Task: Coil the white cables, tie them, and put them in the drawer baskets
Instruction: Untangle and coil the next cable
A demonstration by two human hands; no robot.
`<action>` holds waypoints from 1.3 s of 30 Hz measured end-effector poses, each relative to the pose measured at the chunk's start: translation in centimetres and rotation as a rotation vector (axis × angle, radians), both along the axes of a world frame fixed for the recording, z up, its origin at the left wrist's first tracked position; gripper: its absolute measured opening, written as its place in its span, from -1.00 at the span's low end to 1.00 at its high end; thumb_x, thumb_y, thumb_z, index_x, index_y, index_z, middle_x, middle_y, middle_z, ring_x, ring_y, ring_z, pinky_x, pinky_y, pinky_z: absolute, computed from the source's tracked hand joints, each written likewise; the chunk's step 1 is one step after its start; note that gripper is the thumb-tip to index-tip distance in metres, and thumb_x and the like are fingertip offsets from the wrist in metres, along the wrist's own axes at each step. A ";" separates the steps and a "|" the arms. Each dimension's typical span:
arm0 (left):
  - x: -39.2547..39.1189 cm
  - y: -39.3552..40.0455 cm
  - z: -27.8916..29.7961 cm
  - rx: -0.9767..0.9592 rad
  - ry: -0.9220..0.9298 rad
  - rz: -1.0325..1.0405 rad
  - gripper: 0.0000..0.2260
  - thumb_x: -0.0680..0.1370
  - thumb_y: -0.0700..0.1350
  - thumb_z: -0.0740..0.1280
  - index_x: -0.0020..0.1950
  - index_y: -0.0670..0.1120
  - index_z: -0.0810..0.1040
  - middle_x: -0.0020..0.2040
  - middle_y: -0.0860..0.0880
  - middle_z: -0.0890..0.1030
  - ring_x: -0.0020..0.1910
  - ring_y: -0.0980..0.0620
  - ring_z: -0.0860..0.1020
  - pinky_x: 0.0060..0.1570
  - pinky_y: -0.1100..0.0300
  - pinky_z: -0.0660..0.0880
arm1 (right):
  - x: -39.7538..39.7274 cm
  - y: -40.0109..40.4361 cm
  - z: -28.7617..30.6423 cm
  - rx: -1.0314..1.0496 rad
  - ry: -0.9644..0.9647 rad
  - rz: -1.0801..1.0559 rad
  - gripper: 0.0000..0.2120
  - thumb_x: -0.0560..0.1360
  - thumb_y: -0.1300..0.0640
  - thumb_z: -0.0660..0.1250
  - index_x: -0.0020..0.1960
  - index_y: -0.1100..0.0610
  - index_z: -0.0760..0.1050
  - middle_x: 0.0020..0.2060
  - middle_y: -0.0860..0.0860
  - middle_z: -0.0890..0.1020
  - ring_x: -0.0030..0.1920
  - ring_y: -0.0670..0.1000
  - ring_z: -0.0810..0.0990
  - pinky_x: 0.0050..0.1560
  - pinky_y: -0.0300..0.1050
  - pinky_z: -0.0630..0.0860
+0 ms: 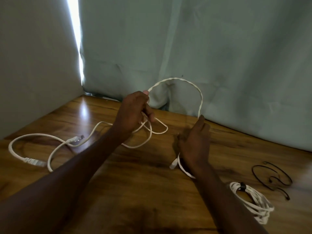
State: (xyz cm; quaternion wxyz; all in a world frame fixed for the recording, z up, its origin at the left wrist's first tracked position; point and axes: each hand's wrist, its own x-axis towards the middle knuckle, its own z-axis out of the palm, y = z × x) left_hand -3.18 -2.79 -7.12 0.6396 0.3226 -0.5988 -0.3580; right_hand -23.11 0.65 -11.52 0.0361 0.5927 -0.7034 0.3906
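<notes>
A long white cable (194,85) arches in the air between my two hands. My left hand (135,110) grips it at the arch's left end, fingers curled round the strand. My right hand (195,141) is held upright with fingers straight, and the cable runs down across its palm side and loops under the wrist, its plug (173,164) hanging beside it. The rest of that cable trails left over the wooden table (135,183). A second loose white cable (25,149) lies at the far left. A coiled white cable (251,201) bound with a black tie lies at the right.
Loose black ties (273,178) lie on the table at the right, beyond the coiled bundle. A grey-green cloth backdrop (219,56) hangs along the table's far edge, and a light panel (33,65) stands at the left. No drawer or basket is in view.
</notes>
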 end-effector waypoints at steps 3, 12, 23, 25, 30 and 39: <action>1.1 -0.1 0.8 0.090 0.164 -0.238 -0.62 0.72 -0.03 0.17 -0.27 -0.15 0.40 -0.62 -0.07 0.28 -0.64 -0.04 0.23 -0.52 0.23 0.24 | -0.1 0.3 0.7 -0.143 0.102 -0.052 -0.12 0.51 0.08 0.49 0.66 0.16 0.06 0.52 0.22 0.29 0.46 0.25 0.36 0.34 0.19 0.47; 0.1 1.8 1.6 0.265 -0.003 -0.736 -0.67 0.74 -0.05 0.08 -0.20 -0.11 0.35 -0.62 0.02 0.21 -0.65 0.05 0.17 -0.54 0.16 0.03 | 0.4 1.4 3.1 -0.476 0.229 0.089 -0.25 0.56 0.01 0.41 0.66 -0.06 0.14 0.63 0.06 0.22 0.59 0.16 0.25 0.37 0.26 0.37; -0.2 2.2 2.1 0.388 0.303 -0.858 -0.69 0.72 0.01 0.07 -0.17 -0.06 0.36 -0.60 0.08 0.32 -0.58 0.12 0.36 -0.48 0.24 0.09 | 0.0 1.2 2.4 -0.343 0.182 0.167 -0.86 0.64 -0.05 0.31 0.05 -0.07 0.62 -0.15 -0.06 0.68 -0.08 0.05 0.65 0.03 0.06 0.46; 0.0 2.1 2.5 0.396 0.542 -0.775 -0.66 0.72 0.00 0.09 -0.20 -0.07 0.43 -0.55 0.06 0.43 -0.49 0.10 0.52 -0.52 0.31 0.33 | 0.6 1.3 1.8 -0.187 0.142 0.330 -0.84 0.65 -0.05 0.31 0.06 -0.05 0.64 -0.22 -0.05 0.69 -0.21 0.03 0.64 -0.19 -0.06 0.40; 0.9 1.1 2.1 0.320 0.844 -0.556 -0.67 0.74 -0.03 0.11 -0.17 -0.12 0.42 -0.19 -0.19 0.74 -0.14 -0.14 0.75 -0.20 0.21 0.65 | 3.2 2.1 0.9 0.040 0.120 0.670 -0.81 0.63 0.06 0.37 0.22 -0.07 0.62 -0.08 -0.20 0.67 -0.15 -0.26 0.54 -0.16 -0.37 0.34; -0.6 1.2 0.8 0.015 -0.101 -0.093 -0.65 0.77 0.03 0.03 -0.05 -0.18 0.36 -0.28 -0.24 0.70 -0.33 -0.17 0.67 -0.33 0.13 0.56 | 4.1 4.3 2.6 0.378 -0.827 0.957 -0.97 0.55 0.16 0.46 -0.03 0.09 0.69 -0.52 0.04 0.46 -0.57 -0.01 0.38 -0.47 -0.17 0.42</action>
